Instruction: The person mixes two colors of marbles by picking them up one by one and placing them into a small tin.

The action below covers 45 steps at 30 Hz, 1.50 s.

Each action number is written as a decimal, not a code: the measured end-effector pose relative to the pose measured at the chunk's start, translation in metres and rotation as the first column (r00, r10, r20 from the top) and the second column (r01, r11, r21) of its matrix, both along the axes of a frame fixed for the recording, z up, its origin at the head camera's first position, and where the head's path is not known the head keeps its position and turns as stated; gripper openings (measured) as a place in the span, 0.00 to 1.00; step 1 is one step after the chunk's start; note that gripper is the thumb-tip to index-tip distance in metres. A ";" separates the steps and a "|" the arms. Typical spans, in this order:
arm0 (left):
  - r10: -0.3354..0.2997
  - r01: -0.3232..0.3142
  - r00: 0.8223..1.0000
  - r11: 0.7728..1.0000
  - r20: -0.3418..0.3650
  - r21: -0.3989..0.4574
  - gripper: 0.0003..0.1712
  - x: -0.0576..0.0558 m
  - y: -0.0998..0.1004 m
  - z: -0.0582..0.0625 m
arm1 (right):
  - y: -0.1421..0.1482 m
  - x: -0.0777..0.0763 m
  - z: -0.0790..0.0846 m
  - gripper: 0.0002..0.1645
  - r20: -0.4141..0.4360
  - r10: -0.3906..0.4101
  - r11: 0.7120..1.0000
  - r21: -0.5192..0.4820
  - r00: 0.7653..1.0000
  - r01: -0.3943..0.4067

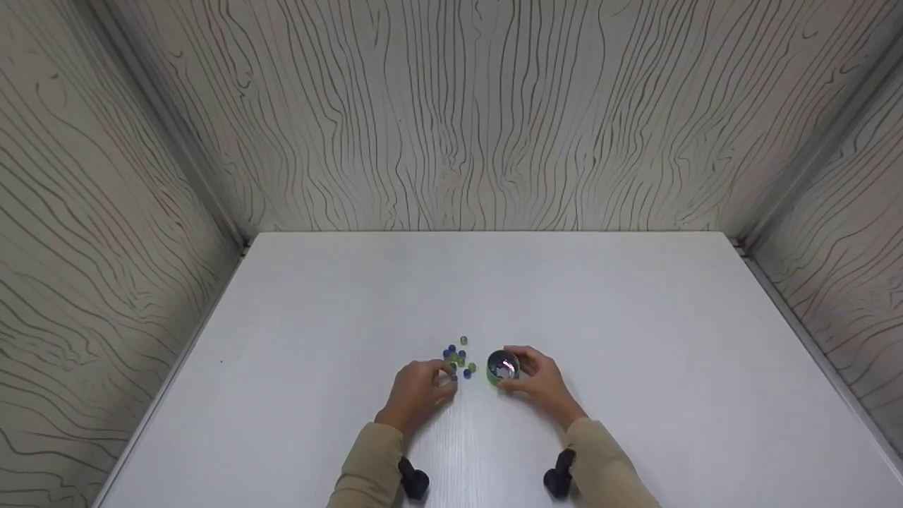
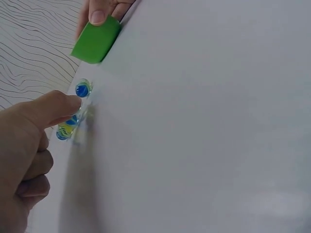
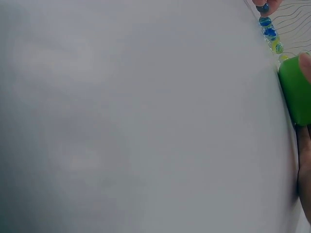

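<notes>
My left hand (image 1: pixel 422 386) is at the near left of a loose group of glass marbles (image 1: pixel 461 362), blue ones and yellow-green ones. Its thumb and finger pinch a dark blue marble (image 3: pixel 263 8), seen best at the top of the right wrist view. To the right of the group, my right hand (image 1: pixel 542 384) grips a small round cup (image 1: pixel 492 377), thumb on the near side and fingers on the far side. The cup is green outside and shiny silvery inside; its green wall (image 2: pixel 97 41) shows in the left wrist view. Glare hides whether anything lies inside.
The white table (image 1: pixel 338 296) runs back to a wood-grain patterned wall (image 1: pixel 451 127), with similar walls at left and right. A dark wrist device (image 1: pixel 415 483) sits at the left sleeve, another (image 1: pixel 559 481) at the right.
</notes>
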State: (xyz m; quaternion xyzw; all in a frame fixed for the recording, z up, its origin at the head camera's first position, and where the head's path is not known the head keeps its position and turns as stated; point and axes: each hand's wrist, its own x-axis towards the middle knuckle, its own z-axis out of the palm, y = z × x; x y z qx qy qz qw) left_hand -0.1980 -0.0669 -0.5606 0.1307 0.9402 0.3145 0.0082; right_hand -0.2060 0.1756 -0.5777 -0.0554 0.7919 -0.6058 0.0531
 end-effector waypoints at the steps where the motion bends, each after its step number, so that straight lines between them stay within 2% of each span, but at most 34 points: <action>1: -0.004 0.004 1.000 1.000 0.003 0.004 0.11 -0.001 0.000 0.001 | 0.000 0.000 0.000 0.38 0.000 -0.002 1.000 0.003 1.000 0.002; 4: -0.012 0.012 1.000 1.000 0.011 0.017 0.10 -0.002 -0.001 0.002 | 0.000 0.001 0.001 0.37 -0.007 -0.005 1.000 0.017 1.000 0.005; 14: -0.042 0.042 0.999 0.999 -0.030 0.013 0.09 -0.004 0.000 0.002 | -0.001 0.001 0.002 0.38 0.008 -0.003 1.000 0.001 1.000 0.003; 22: -0.023 0.022 0.999 0.999 0.030 0.033 0.11 -0.003 0.000 0.006 | 0.000 0.002 0.003 0.39 0.017 0.010 1.000 -0.015 1.000 -0.010; 45: -0.030 0.030 0.999 0.999 -0.013 0.030 0.10 -0.003 0.006 0.011 | 0.001 0.000 0.001 0.39 0.004 0.012 1.000 -0.012 1.000 -0.012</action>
